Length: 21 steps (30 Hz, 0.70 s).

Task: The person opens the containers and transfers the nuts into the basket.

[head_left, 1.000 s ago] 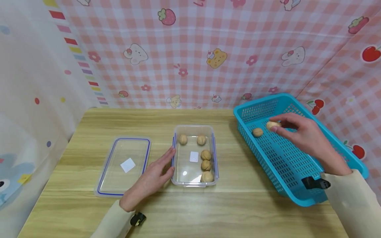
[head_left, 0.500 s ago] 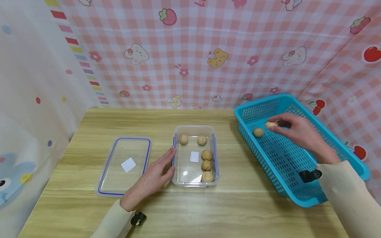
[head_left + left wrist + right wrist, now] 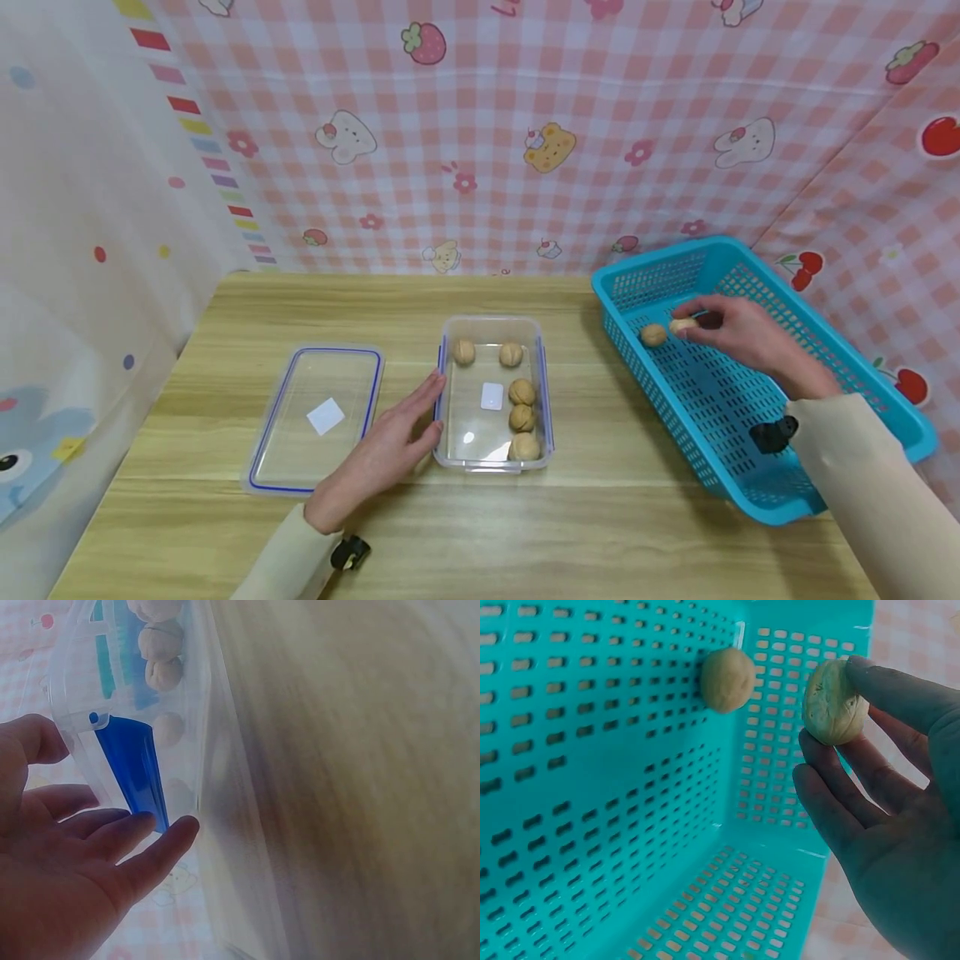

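Note:
In the right wrist view my right hand [image 3: 900, 787] pinches a walnut [image 3: 832, 705] between thumb and fingers, over the blue plastic basket [image 3: 660, 417]. Another walnut [image 3: 653, 335] lies on the basket floor close by. My left hand [image 3: 386, 446] has its fingers extended, with the fingertips at the left side of a clear plastic food box [image 3: 465, 433]. Beside the blue side clip [image 3: 135, 765], these fingers show up close in the left wrist view. Several walnuts [image 3: 522, 392] sit in the box, most along its right side, and a small white square [image 3: 491, 396] shows on its floor.
A clear lid [image 3: 285, 454] with a blue seal and a white paper square [image 3: 326, 416] lies left of the box. All of it stands on a wooden table [image 3: 480, 533]. Patterned cloth [image 3: 480, 125] hangs behind and at both sides.
My right hand, pinching the walnut, has shifted slightly and now sits a little lower than half a second ago. The left hand stays in place at the box.

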### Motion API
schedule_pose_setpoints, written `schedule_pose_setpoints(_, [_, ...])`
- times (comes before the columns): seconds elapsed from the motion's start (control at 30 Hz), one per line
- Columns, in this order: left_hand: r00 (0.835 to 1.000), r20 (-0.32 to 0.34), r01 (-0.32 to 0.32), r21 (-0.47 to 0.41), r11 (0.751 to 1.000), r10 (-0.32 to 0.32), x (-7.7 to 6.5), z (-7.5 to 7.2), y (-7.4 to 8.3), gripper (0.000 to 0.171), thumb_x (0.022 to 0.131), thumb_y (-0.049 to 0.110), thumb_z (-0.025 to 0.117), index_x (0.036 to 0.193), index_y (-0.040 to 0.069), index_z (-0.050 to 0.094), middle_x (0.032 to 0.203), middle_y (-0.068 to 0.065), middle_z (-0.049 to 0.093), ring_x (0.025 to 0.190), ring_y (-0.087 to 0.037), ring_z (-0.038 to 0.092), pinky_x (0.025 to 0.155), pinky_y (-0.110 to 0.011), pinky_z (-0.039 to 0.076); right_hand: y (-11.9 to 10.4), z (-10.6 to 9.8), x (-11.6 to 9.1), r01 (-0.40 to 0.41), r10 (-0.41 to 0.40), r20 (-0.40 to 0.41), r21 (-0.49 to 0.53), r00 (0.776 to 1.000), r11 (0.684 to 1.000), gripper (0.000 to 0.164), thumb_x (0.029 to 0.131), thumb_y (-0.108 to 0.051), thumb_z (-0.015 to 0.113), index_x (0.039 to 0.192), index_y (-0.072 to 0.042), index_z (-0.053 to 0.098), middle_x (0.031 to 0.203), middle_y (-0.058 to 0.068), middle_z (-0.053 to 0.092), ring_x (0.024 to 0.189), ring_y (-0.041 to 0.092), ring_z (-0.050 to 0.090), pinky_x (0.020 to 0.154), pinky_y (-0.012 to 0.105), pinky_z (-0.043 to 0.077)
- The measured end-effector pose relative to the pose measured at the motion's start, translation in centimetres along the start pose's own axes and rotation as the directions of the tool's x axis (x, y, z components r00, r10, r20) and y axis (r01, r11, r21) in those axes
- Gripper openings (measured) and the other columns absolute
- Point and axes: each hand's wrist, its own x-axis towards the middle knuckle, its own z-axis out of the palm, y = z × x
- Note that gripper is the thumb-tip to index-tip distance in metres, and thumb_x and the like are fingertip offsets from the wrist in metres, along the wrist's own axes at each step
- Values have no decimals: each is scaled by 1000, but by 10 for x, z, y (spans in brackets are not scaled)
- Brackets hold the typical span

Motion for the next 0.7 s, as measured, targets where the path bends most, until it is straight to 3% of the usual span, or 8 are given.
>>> schedule_pose_setpoints(0.23, [1000,3,4,-8,1000,-4,-1,-1,1,63,103,13,60,159,3,33,168,-15,26,151,-36,32,122,-51,27,15,5,6,-57,56,75,9,996,998,39,104,-32,65,130,-3,68,130,23,63,114,38,62,90,52,56])
schedule_pose_setpoints(0.53, [1000,16,16,-1,1000,-16,-1,-2,2,63,104,14,59,159,3,33,168,-15,25,151,-35,30,122,-50,27,32,16,13,-49,48,111,10,993,999,34,102,-23,68,128,0,68,129,24,65,114,41,65,85,48,58])
schedule_pose_setpoints(0.7, [1000,15,2,3,1000,-2,-1,-2,0,62,104,12,59,159,2,33,168,-16,26,151,-36,31,121,-51,28,34,19,16,-64,64,123,-4,990,998,36,101,-25,69,128,-1,68,130,25,64,117,44,63,87,55,57])
